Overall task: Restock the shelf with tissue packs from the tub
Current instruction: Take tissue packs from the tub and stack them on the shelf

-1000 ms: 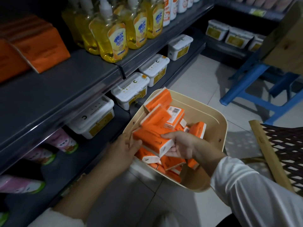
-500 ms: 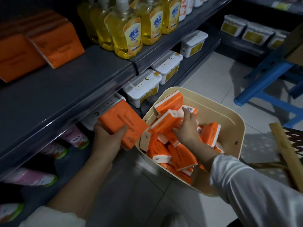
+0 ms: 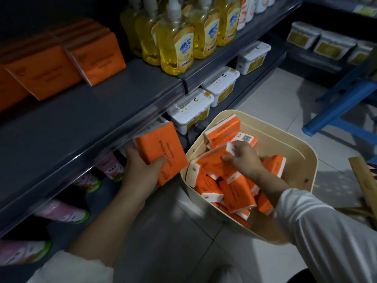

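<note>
Gripping an orange tissue pack (image 3: pixel 161 152) by its lower edge, a person's left hand (image 3: pixel 140 170) holds it just below the dark shelf (image 3: pixel 91 119) and its front edge, apparently poised for lifting on. The right hand (image 3: pixel 244 158) pinches the white end of another pack (image 3: pixel 212 162) in the cream tub (image 3: pixel 306 160). Matching packs (image 3: pixel 61 64) lean along the shelf's rear, beside yellow soap bottles (image 3: pixel 175 48).

The left hand (image 3: pixel 140 172) is reaching toward one o'clock, bare forearm extended, fingers and thumb gripping an orange tissue pack (image 3: pixel 161 148). The right hand (image 3: pixel 245 158) is reaching toward ten o'clock, palm down, fingertips pinching a second pack (image 3: pixel 212 163).
</note>
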### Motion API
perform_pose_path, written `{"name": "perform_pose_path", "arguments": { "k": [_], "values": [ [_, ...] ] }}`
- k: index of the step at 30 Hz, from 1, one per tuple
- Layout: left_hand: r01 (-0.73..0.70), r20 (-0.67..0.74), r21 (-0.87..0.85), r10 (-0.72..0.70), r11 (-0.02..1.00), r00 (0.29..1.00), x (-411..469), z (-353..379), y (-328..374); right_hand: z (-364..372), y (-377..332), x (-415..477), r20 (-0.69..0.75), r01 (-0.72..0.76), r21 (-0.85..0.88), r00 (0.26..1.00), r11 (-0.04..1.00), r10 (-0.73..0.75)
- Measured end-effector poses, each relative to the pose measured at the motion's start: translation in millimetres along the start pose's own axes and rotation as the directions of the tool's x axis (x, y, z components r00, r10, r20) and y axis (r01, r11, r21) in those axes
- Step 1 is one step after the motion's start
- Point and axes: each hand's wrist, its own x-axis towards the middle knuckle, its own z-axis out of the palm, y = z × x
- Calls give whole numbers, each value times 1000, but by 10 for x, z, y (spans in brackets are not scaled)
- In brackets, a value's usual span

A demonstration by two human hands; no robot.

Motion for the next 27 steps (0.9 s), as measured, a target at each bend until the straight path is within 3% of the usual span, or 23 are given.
{"name": "perform_pose_path", "arguments": {
  "k": [2, 4, 7, 10, 14, 16, 19, 23, 27],
  "values": [
    [-57, -96, 32, 59, 998, 994, -15, -75, 36, -134, -239, -31, -15, -71, 416, 996, 907, 85],
    [-90, -180, 16, 91, 996, 979, -31, -167, 56, -227, -497, -98, 106, -158, 737, 987, 657, 118],
    [-124, -196, 0, 122, 992, 973, -73, -316, 88, -258, -896, -236, 324, -309, 879, 946, 363, 21],
    [-179, -94, 54, 183, 982, 979, -131, -493, 87, -178, -1300, -399, 444, -413, 884, 889, 218, -114],
    [-139, -50, -118, 134, 983, 990, -299, -781, 235, 18, -1764, -601, 495, -419, 840, 852, 344, -170],
    [-145, -67, -174, 135, 974, 989, -397, -953, 300, 114, -1943, -687, 519, -433, 827, 833, 358, -192],
    [-221, -210, 31, 222, 975, 952, -503, -1213, 302, 229, -2196, -821, 518, -403, 833, 809, 378, -279],
    [-314, -289, 136, 341, 940, 894, -583, -1540, 278, 310, -2474, -973, 362, -142, 828, 874, 542, -324],
    [-436, -216, 231, 483, 870, 848, -681, -1828, 280, 241, -2682, -1059, 341, 189, 694, 764, 695, -548]
  ]
}}
